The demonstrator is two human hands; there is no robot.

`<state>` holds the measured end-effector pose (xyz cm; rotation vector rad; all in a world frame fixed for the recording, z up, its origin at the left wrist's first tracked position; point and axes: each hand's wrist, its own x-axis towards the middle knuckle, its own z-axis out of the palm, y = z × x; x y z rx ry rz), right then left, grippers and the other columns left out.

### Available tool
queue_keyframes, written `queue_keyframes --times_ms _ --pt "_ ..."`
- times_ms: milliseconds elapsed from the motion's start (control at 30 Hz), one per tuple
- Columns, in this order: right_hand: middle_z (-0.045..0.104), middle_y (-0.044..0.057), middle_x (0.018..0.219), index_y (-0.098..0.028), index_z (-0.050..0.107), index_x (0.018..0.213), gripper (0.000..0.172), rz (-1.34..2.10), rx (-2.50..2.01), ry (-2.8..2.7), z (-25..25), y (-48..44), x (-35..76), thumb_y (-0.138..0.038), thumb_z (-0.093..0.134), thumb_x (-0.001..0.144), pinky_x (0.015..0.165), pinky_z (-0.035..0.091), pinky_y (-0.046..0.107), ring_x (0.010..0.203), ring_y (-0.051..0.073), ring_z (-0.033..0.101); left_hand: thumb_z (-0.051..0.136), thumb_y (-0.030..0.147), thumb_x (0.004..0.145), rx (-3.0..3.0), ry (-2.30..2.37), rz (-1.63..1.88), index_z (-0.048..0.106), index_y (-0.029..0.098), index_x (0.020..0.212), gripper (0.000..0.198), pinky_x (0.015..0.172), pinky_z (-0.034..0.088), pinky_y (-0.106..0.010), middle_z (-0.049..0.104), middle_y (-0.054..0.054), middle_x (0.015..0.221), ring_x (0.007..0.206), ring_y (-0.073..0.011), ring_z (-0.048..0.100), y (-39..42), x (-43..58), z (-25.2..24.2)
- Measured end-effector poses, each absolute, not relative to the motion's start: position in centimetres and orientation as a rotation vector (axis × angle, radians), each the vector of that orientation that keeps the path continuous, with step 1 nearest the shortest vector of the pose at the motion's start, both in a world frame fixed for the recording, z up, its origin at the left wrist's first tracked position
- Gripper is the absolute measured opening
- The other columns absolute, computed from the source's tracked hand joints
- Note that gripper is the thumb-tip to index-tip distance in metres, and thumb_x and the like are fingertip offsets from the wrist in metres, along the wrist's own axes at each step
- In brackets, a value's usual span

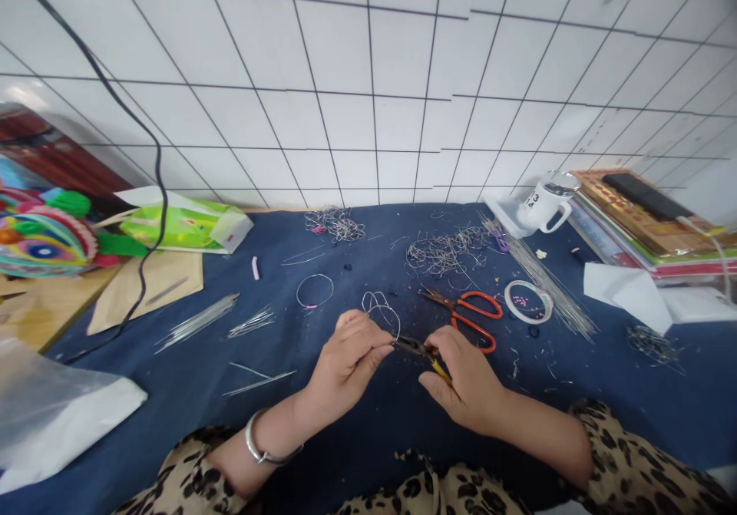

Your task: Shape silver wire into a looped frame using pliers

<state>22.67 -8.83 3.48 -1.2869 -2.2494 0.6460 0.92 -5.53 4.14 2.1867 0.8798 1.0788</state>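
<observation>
Between thumb and forefinger, my left hand (pixel 349 358) pinches a thin silvery wire (pixel 385 309) bent into loops, which rise above the fingertips. My right hand (pixel 467 383) is closed round the yellow handles of dark-jawed pliers (pixel 415 347). The jaws point left and meet the wire beside my left fingertips; whether they grip it I cannot tell. Just beyond my right hand lie orange-handled scissors (pixel 475 311). A wire ring (pixel 315 291) with a small pink part rests on the dark blue cloth (pixel 345 453), past my left hand.
Tangled wire (pixel 443 254) and a second wire heap (pixel 337 224) lie toward the tiled wall. Straight wire pieces (pixel 199 321) are at left, longer ones (pixel 544 285) at right. A white round dish (pixel 527 302) holds pink beads. A mug (pixel 546 206) stands near stacked books (pixel 639 223).
</observation>
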Motion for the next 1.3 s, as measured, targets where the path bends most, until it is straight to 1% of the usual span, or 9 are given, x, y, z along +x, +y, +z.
queue_keyframes --times_ms 133,333,433,600,900,1300 --pt "0.048 0.009 0.094 -0.015 0.044 0.103 0.031 0.618 -1.259 -2.27 3.37 -8.81 22.75 -0.039 0.045 0.084 0.077 0.04 0.036 0.087 0.02 0.046 0.049 0.009 0.082 2.136 0.841 1.084 0.056 0.016 0.083 0.01 0.08 0.036 -0.037 0.054 -0.001 0.07 0.068 -0.0127 0.049 -5.6 1.09 4.09" --pt "0.049 0.009 0.089 -0.015 0.043 0.101 0.031 0.567 -1.244 -2.292 3.14 -8.99 22.75 -0.04 0.043 0.084 0.071 0.041 0.036 0.081 0.02 0.047 0.049 0.013 0.084 2.008 0.866 1.087 0.055 0.016 0.079 0.009 0.074 0.038 -0.034 0.052 -0.001 0.067 0.067 -0.0135 0.047 -5.9 1.22 3.77" --pt "0.049 0.008 0.087 -0.015 0.043 0.101 0.033 0.55 -1.224 -2.321 3.0 -8.95 22.74 -0.043 0.043 0.083 0.069 0.041 0.036 0.078 0.02 0.046 0.048 0.017 0.085 1.88 0.888 1.057 0.056 0.016 0.076 0.011 0.07 0.039 -0.031 0.051 -0.002 0.068 0.07 -0.0141 0.047 -6.09 1.33 3.76" --pt "0.048 0.008 0.086 -0.015 0.043 0.102 0.038 0.552 -1.169 -2.343 2.96 -8.67 22.82 -0.047 0.045 0.081 0.066 0.04 0.034 0.076 0.019 0.046 0.047 0.021 0.086 1.701 0.856 0.956 0.055 0.014 0.073 0.016 0.063 0.038 -0.026 0.048 -0.002 0.069 0.066 -0.012 0.045 -6.23 1.36 3.92" --pt "0.047 0.006 0.082 -0.016 0.045 0.094 0.029 0.521 -1.12 -2.35 2.63 -8.58 23.15 -0.042 0.039 0.084 0.063 0.038 0.031 0.073 0.017 0.045 0.048 0.023 0.086 1.645 0.794 0.896 0.054 0.014 0.071 0.018 0.063 0.036 -0.026 0.048 -0.001 0.068 0.066 -0.0117 0.045 -6.29 1.4 4.1" --pt "0.047 0.006 0.081 -0.016 0.045 0.094 0.024 0.523 -1.102 -2.347 2.61 -8.62 23.06 -0.037 0.037 0.085 0.062 0.038 0.03 0.072 0.017 0.044 0.048 0.029 0.085 1.585 0.801 0.859 0.054 0.014 0.07 0.022 0.064 0.037 -0.025 0.049 -0.002 0.068 0.066 -0.012 0.046 -6.3 1.49 4.19"
